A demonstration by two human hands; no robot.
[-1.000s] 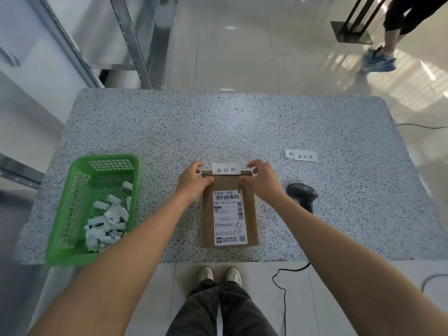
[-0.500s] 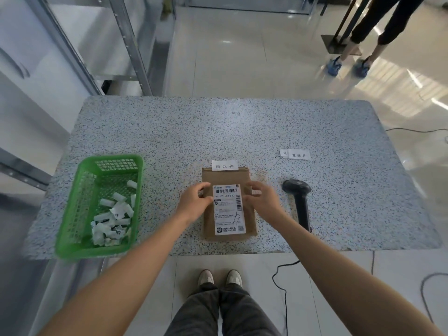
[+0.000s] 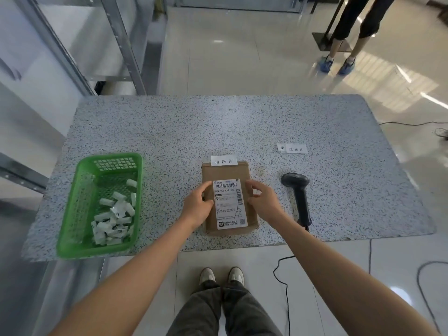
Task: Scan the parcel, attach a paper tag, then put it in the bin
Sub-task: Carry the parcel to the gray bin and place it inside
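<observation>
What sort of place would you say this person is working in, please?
Probably a parcel-handling or returns station. A brown parcel with a barcoded shipping label lies on a speckled table, a handheld scanner rests beside it, and spare paper tags lie farther back.

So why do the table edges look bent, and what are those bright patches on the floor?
Head view: the wide-angle lens bows the speckled grey table, bending its straight edges. Head view: the glossy pale floor tiles show glare streaks at upper right. Head view: the green plastic basket smears at its near corner, while the brown cardboard parcel label stays sharp.
</observation>
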